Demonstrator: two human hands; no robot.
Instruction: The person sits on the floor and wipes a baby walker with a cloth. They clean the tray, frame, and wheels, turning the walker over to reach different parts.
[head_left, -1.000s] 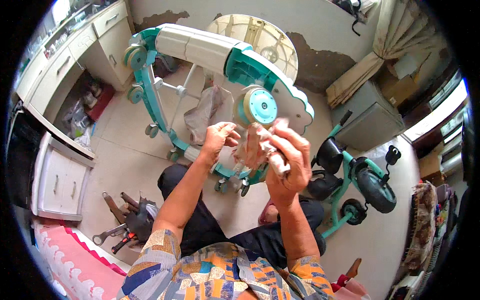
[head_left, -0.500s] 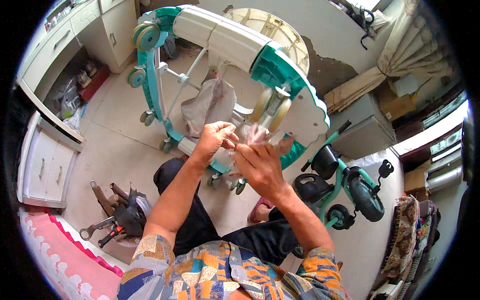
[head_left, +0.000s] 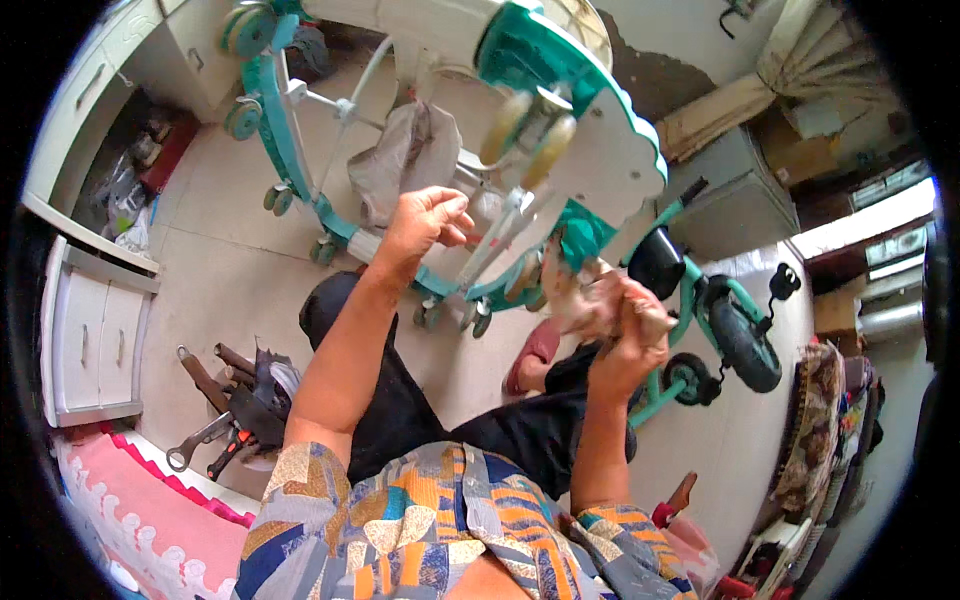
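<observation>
My left hand (head_left: 425,230) is raised in front of an overturned teal-and-white baby walker (head_left: 620,150), its fingers curled into a pinch. Whatever lies between those fingertips, if anything, is too small to make out. Over to the right, my right hand (head_left: 640,335) grips a crumpled, see-through plastic bag (head_left: 585,300) with pinkish-red marks, blurred by motion. The walker's wheels (head_left: 545,150) and metal tubes stand just beyond both hands. A greyish cloth seat (head_left: 405,160) hangs inside its frame.
A teal-and-black child's tricycle (head_left: 685,310) stands close to my right hand. Hand tools, a wrench (head_left: 200,440) among them, are heaped on the floor at left. White cabinets (head_left: 95,335) line the left side. A curtain (head_left: 720,110) hangs at the far right.
My right hand has swung right and away from my left hand, taking the plastic bag with it. The left hand stays pinched. The view has shifted, so the walker sits higher.
</observation>
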